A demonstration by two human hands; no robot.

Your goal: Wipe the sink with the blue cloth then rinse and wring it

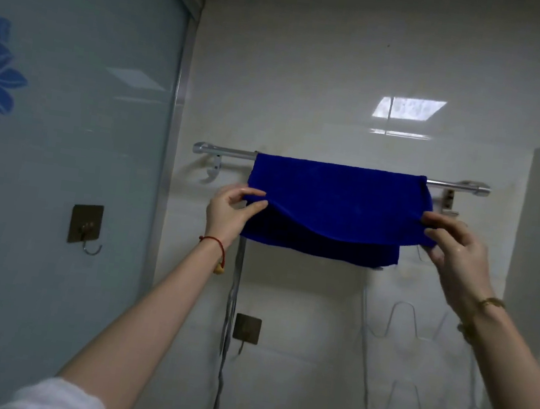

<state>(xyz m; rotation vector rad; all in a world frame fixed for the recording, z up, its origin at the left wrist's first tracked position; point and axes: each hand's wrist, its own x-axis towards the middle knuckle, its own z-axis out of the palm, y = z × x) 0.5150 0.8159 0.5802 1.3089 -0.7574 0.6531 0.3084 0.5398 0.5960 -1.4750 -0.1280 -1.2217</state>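
The blue cloth (333, 206) hangs folded over a chrome towel rail (227, 152) on the tiled wall. Both my arms reach up to it. My left hand (231, 211) pinches the lower left corner of the cloth's front layer between thumb and fingers. At the lower right corner my right hand (451, 249) pinches the same front layer. The front edge sags in a curve between my hands, and the back layer hangs a little lower behind it. No sink is in view.
A frosted glass door (63, 143) with a blue flower print stands at the left. It carries a stick-on hook (86, 224). A second hook (247, 329) and a hanging hose (229, 319) are on the wall below the rail. A wire rack (400, 324) sits at lower right.
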